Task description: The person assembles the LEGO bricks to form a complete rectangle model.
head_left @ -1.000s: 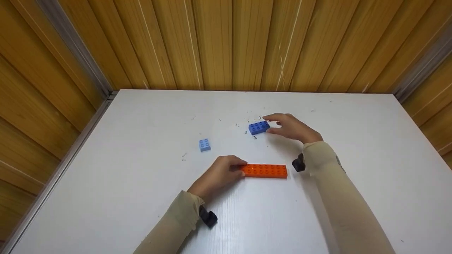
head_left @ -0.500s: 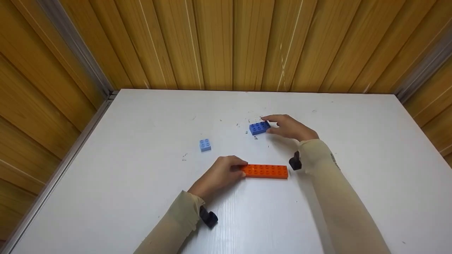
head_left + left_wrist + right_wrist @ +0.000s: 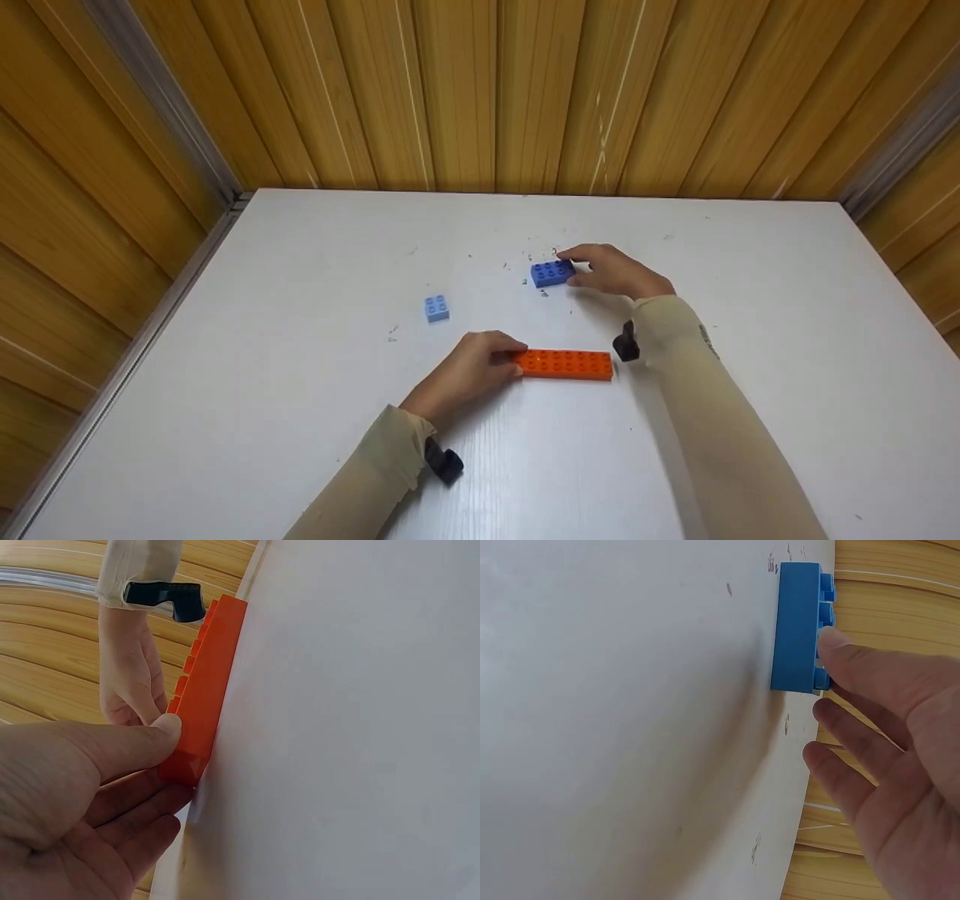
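Note:
A long orange building brick (image 3: 566,364) lies flat on the white table, studs up. My left hand (image 3: 469,371) grips its left end; in the left wrist view the thumb (image 3: 166,727) presses one long side, with fingers behind the end. Farther back is a dark blue building brick (image 3: 551,273), also studs up. At its right end, my right hand (image 3: 619,271) has the thumb at the near side and the index finger at the far corner. In the right wrist view the thumb (image 3: 836,645) overlaps the blue brick (image 3: 796,626), while the other fingers spread below.
A small light blue brick (image 3: 436,308) sits left of the dark blue one, beyond my left hand. Small dark marks dot the white table (image 3: 262,337) around the blue bricks. Wood-patterned panels (image 3: 450,97) rise behind the table and at both sides.
My right forearm has shifted slightly left, and the dark blue brick has turned a little at the right fingers. The left hand and orange brick stay put.

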Action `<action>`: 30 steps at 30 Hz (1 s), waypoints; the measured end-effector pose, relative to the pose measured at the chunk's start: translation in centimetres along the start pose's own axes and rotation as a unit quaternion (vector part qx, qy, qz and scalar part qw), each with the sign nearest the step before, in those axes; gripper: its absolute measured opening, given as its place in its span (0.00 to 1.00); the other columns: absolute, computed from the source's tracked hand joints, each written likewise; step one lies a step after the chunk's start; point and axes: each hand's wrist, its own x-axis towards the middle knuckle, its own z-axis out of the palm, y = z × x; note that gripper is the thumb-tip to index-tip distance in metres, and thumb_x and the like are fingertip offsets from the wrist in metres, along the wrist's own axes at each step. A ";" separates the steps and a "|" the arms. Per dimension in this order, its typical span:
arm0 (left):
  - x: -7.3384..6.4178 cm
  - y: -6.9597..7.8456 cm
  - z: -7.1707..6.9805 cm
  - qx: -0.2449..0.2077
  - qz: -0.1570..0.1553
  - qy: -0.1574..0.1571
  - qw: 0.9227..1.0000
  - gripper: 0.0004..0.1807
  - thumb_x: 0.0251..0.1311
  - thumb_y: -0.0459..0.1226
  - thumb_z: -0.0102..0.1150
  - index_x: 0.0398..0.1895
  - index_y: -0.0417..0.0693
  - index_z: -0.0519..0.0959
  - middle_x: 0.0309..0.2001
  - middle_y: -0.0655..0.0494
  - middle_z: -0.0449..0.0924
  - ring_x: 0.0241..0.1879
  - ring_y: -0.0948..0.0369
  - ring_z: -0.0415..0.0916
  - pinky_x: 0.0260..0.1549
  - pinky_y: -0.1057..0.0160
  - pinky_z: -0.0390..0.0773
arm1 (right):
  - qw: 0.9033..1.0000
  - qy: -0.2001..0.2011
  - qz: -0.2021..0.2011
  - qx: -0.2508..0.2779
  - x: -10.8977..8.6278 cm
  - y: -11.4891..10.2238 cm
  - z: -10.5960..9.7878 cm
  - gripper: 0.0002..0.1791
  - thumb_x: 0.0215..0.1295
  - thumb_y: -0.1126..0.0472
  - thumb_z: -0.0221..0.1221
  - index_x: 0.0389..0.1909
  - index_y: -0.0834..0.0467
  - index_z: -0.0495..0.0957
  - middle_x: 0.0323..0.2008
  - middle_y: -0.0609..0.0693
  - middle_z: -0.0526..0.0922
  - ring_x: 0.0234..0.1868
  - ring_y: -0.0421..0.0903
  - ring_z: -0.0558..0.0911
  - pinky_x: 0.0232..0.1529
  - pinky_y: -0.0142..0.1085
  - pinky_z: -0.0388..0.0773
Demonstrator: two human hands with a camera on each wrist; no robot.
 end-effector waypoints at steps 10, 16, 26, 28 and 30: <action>0.1 -0.1 0.1 0.008 -0.003 -0.003 1.000 0.18 0.61 0.33 0.61 0.55 0.48 0.80 0.51 0.56 0.82 0.53 0.61 0.75 0.58 0.61 0.73 | 1.000 0.010 -0.017 -0.012 0.0 0.1 0.2 0.25 0.64 0.66 0.58 0.64 0.61 0.71 0.62 0.60 0.73 0.65 0.57 0.69 0.70 0.54 0.58; 0.0 0.1 0.0 0.003 -0.012 -0.003 1.000 0.18 0.61 0.32 0.60 0.55 0.49 0.81 0.51 0.56 0.81 0.54 0.61 0.75 0.60 0.60 0.72 | 0.999 0.014 -0.031 -0.012 0.2 0.0 0.3 0.25 0.60 0.70 0.61 0.60 0.64 0.74 0.57 0.60 0.77 0.60 0.57 0.73 0.68 0.53 0.63; 0.0 0.3 0.0 0.000 -0.019 -0.002 1.000 0.18 0.60 0.32 0.60 0.55 0.50 0.81 0.51 0.57 0.82 0.54 0.61 0.75 0.60 0.59 0.72 | 1.000 0.010 -0.006 -0.012 0.1 -0.1 0.4 0.23 0.60 0.70 0.62 0.58 0.63 0.76 0.58 0.60 0.76 0.61 0.57 0.72 0.68 0.53 0.62; 0.0 0.2 0.0 -0.002 -0.019 -0.002 1.000 0.18 0.60 0.32 0.60 0.55 0.49 0.81 0.51 0.57 0.82 0.53 0.61 0.75 0.59 0.59 0.72 | 1.000 0.007 0.005 -0.008 0.0 -0.1 0.5 0.24 0.60 0.69 0.61 0.59 0.63 0.75 0.59 0.61 0.76 0.62 0.57 0.71 0.69 0.54 0.60; 0.0 0.2 0.1 -0.006 -0.020 -0.003 1.000 0.18 0.60 0.32 0.60 0.55 0.49 0.81 0.51 0.57 0.82 0.53 0.61 0.75 0.59 0.59 0.72 | 1.000 0.004 0.016 -0.007 -0.1 -0.1 0.5 0.24 0.61 0.68 0.61 0.60 0.62 0.75 0.60 0.60 0.75 0.63 0.57 0.70 0.70 0.53 0.59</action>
